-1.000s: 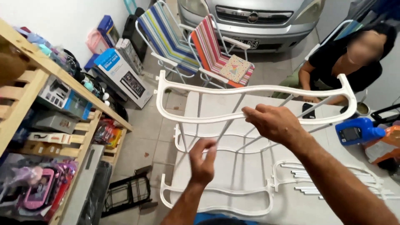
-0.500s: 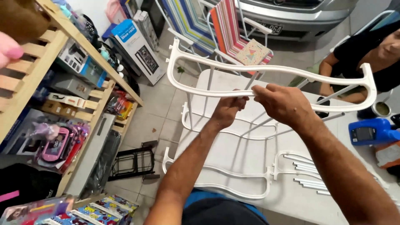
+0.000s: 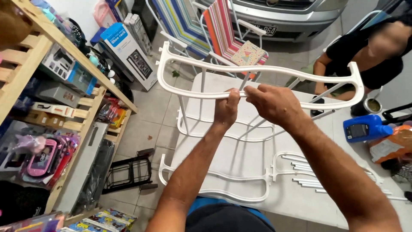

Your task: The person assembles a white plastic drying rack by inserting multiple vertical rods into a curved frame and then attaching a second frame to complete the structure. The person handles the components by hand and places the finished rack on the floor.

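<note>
Left hand [image 3: 226,108] has risen; both grip white frame [image 3: 257,71] overhead.

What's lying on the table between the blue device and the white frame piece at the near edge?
In the head view, loose white rods lie on the white table between the blue device and the flat white frame piece.

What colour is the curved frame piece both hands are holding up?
White all over: the curved frame piece gripped by the left hand and right hand, head view.

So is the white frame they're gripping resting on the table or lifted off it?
Lifted: both hands, left and right, hold the white frame above the table.
</note>
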